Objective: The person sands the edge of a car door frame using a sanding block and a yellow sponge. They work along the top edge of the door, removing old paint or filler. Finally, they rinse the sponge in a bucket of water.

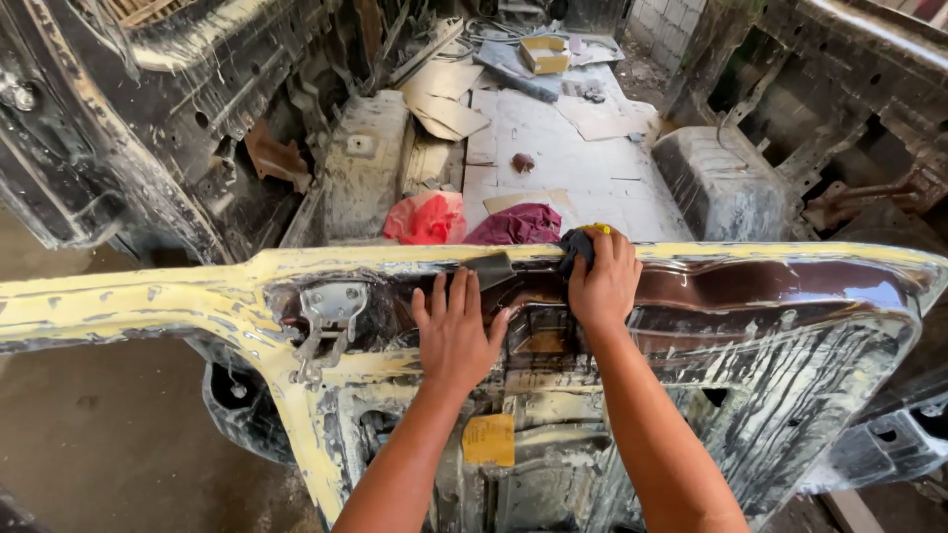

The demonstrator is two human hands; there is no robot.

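A stripped vehicle tailgate panel (770, 326), smeared with yellow filler and dark bare metal, stretches across the view in front of me. My left hand (456, 331) lies flat on its upper inner face, fingers spread, just below a small grey piece of sandpaper (490, 268). My right hand (602, 281) is closed on a dark pad with a yellow edge (579, 244) and presses it against the panel's top rim. A metal latch bracket (329, 318) sits to the left of my left hand. A yellow sticker (490, 439) shows lower on the panel.
Beyond the panel lies a truck bed floor (563, 168) with red cloth (427, 219), maroon cloth (515, 225), cardboard sheets (444, 114) and a small box (544, 54). Wheel arches (716, 183) rise on both sides. Concrete floor (109, 434) lies at lower left.
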